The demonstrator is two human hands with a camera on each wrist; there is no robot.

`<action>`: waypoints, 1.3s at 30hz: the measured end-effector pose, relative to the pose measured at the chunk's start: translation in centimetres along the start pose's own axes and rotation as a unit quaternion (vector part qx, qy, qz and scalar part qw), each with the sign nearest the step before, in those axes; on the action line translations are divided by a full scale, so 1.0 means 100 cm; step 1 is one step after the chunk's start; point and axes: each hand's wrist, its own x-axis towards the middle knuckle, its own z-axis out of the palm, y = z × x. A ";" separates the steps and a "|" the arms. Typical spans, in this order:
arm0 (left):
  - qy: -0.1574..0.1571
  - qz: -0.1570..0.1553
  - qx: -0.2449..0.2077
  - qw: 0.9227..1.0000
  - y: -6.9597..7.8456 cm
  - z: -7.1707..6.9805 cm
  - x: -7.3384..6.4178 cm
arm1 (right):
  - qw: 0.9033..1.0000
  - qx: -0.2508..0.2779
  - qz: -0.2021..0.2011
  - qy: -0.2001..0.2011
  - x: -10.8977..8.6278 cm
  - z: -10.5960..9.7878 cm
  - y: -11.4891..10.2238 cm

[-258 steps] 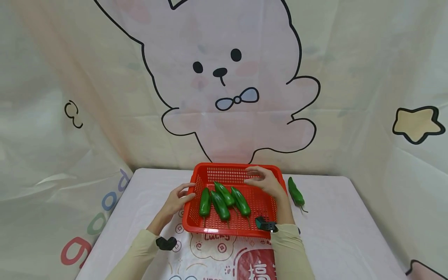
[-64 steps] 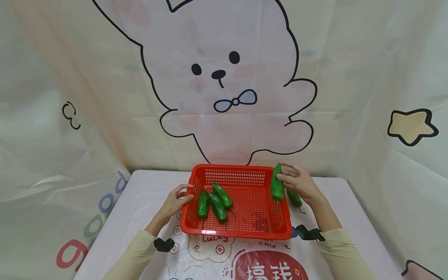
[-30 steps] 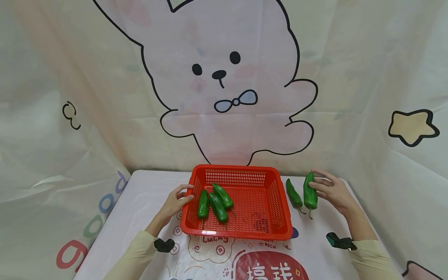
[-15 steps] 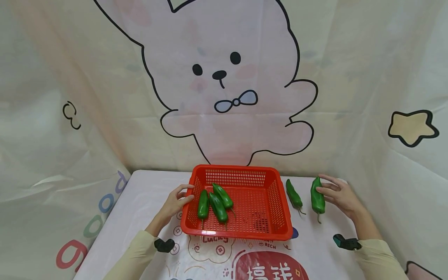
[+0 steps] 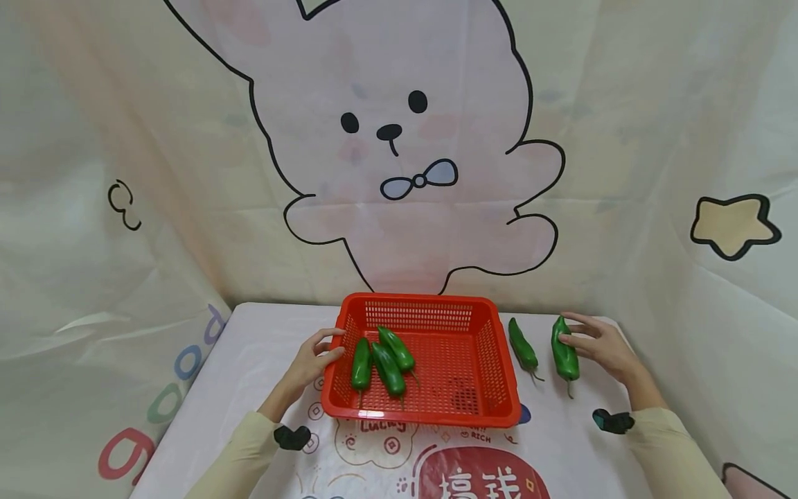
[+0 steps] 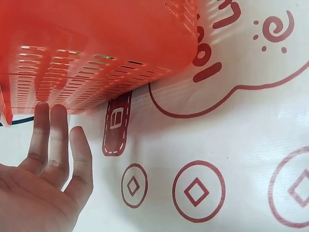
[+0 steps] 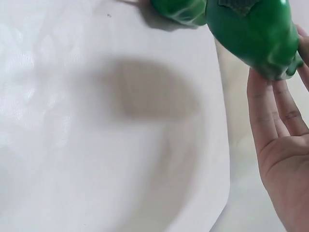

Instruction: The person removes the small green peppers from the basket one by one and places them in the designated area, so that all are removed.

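My right hand (image 5: 603, 346) pinches a glossy green chili pepper (image 5: 564, 357) above the right side of the table. Its stem points toward me; in the right wrist view the pepper (image 7: 256, 36) hangs over its shadow. Just left of it another green pepper (image 5: 522, 346) lies on the table. At the red perforated basket's (image 5: 419, 416) left side, my left hand (image 5: 309, 362) touches the rim. Seen from the left wrist, its fingers (image 6: 59, 140) extend fairly straight against the basket's outer wall. Three green peppers (image 5: 388, 367) lie in the basket's left part.
The basket stands mid-table on a white cloth (image 5: 268, 326) with red printed drawings. Behind the table hangs a curtain (image 5: 424, 222) with a cartoon animal. The table's right edge runs close beside the right forearm.
The right hand took a pepper out of the basket, carried it over the right rim and past the pepper lying outside. In the last half second it barely moves. The left hand stays put.
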 end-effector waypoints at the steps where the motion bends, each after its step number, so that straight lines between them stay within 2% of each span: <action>1: 0.000 0.000 -0.001 1.000 0.000 -0.001 0.000 | 1.000 -0.005 0.002 0.000 0.001 0.000 0.002; 16: -0.007 -0.002 0.002 1.000 0.000 -0.002 0.001 | 0.999 -0.017 0.028 0.025 0.027 0.016 0.021; 27: 0.014 -0.003 0.013 1.000 0.001 0.002 -0.001 | 0.996 -0.053 0.061 0.046 0.041 0.027 0.033; 30: 0.018 -0.008 0.011 1.000 -0.005 0.002 0.003 | 0.994 -0.063 0.075 0.049 0.042 0.030 0.035; 34: 0.024 -0.010 0.016 1.000 -0.021 0.000 0.013 | 0.992 -0.080 0.087 0.049 0.043 0.033 0.037; 39: 0.022 -0.006 0.018 1.000 -0.034 -0.002 0.019 | 0.992 -0.084 0.079 0.044 0.044 0.036 0.040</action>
